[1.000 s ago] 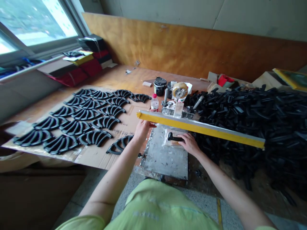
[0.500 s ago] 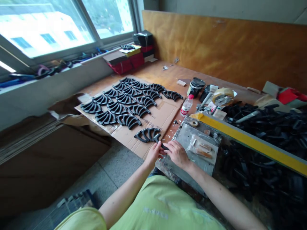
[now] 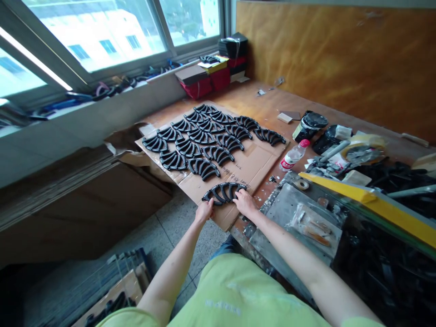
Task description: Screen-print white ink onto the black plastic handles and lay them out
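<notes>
The row of black curved parts (image 3: 225, 194) lies on the near portion of the cardboard sheet (image 3: 254, 165), close to its front edge. The left hand (image 3: 204, 210) touches the row's left end, thumb forward and fingers partly curled. The right hand (image 3: 245, 203) touches the right end, fingers bent down over it. Whether either hand pinches a part cannot be told.

A narrow bare strip of cardboard separates the row from the grouped black fans (image 3: 200, 136); a wider bare area extends beyond its right end. The sheet's left front edge borders the open drop to the floor (image 3: 177, 231). On the right, the bottle (image 3: 293, 155) stands just beside the sheet, and the metal plate (image 3: 289, 204) lies beyond the right hand.

Half a second earlier, both hands met at the row's right end, on one part; they are now apart, one at each end.
</notes>
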